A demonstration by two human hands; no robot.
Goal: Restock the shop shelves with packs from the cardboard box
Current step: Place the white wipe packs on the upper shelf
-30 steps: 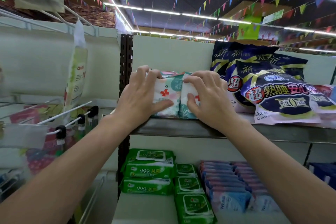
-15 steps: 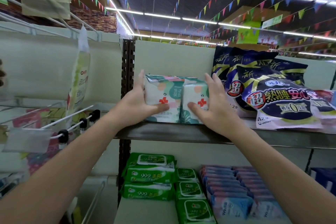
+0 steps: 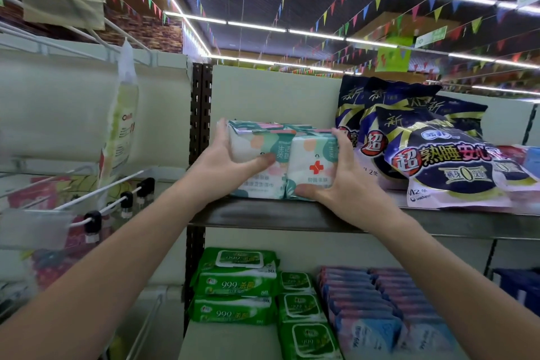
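Packs (image 3: 306, 152) squeezed between left grip (image 3: 222, 166), right grip (image 3: 347, 184).

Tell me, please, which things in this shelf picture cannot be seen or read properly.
All in the head view:
- Cardboard box: outside the frame.
- Front print of the left pack: partly covered by the thumb of the left hand.
- Right side of the right pack: covered by the right hand.
- Hanging goods at far left: blurred, unreadable.
- Red and blue packs: cut off by the right edge.
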